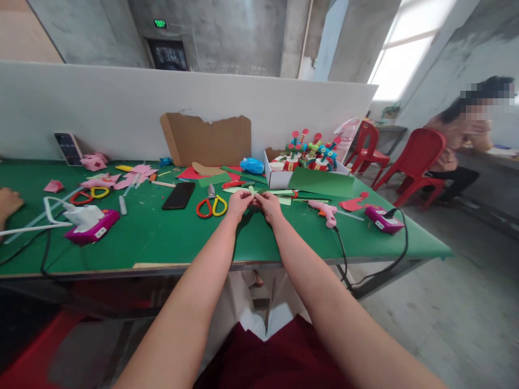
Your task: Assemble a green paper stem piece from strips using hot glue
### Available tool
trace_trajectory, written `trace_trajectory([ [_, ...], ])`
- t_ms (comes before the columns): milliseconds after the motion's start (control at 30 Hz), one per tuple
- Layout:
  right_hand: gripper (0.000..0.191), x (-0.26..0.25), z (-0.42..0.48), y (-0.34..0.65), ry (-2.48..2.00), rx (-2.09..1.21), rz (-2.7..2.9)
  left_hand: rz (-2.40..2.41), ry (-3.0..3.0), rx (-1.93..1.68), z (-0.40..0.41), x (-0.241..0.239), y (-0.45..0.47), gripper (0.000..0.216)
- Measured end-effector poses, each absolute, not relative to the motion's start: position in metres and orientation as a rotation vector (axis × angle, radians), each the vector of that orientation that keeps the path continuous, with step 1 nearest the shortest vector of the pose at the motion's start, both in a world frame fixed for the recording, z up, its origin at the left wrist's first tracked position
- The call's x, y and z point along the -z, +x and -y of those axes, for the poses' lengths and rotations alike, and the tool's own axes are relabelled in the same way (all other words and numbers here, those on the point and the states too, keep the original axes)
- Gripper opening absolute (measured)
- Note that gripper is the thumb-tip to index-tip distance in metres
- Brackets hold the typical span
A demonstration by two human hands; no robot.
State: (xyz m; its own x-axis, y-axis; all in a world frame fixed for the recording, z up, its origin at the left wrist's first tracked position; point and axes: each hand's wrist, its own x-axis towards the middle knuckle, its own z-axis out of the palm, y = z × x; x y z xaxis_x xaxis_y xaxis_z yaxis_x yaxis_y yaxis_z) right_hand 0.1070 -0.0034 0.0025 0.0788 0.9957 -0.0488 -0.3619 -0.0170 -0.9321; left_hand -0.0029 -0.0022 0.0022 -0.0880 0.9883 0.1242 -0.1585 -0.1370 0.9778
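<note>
My left hand (pixel 240 203) and my right hand (pixel 269 205) meet over the middle of the table. Both are closed, pinching light and darker green paper strips (pixel 252 189) that cross at the fingertips; the fingers partly hide how the strips join. Left of my left hand lie scissors (pixel 211 204) with one red and one yellow handle. Beyond my hands are more green strips and a folded, springlike green piece (pixel 247 185). A pink glue gun (pixel 325 210) rests to the right of my right hand, its cord running off the table's front edge.
A white box (pixel 279 177) of colourful paper figures stands behind, with green card (pixel 320 182) leaning against it. A black phone (pixel 179 195) and purple power sockets (pixel 383 219) lie on the green table (pixel 170 243). Another person's hand (pixel 10 202) is at far left; a person sits at right.
</note>
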Motion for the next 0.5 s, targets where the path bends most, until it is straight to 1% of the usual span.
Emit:
trace_trajectory([
  [333,0.024,-0.0015,0.0018,0.1075,-1.006,-1.316,0.867,-1.074,1.131,-1.468,0.0022,-0.0021,-0.0023,0.019],
  [500,0.02,0.0011,-0.0002,0.1077,-1.014,-1.267,0.918,-1.102,1.14,-1.48,0.0012,-0.0012,-0.0021,0.019],
])
